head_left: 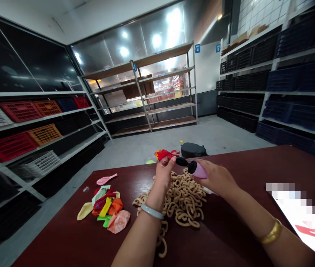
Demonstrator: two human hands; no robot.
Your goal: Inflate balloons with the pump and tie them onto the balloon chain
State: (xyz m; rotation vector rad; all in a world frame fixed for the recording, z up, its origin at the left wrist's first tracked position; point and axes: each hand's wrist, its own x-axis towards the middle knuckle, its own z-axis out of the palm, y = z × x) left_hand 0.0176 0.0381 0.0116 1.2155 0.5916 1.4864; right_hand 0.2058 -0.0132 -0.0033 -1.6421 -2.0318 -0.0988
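My left hand (163, 174) pinches a red balloon (161, 154) with yellow print at its neck, against the black nozzle end of a hand balloon pump (200, 170). My right hand (217, 178) is wrapped around the pump's lilac body. Both hands are above a pile of beige curled, ring-like pieces (187, 198) on the dark red-brown table (71, 230). Left of the pile lies a heap of flat balloons in several colours, among them a peach one (119, 221) and a yellow one (85, 211). A pink balloon (105, 180) rests just behind the heap.
A bright object with a blurred-out surface (299, 218) lies at the table's right. Beyond the far edge sits a dark grey rounded thing (193, 150). Shelves with coloured crates (18, 111) stand left, racks (171, 107) behind, dark crates (282, 111) right.
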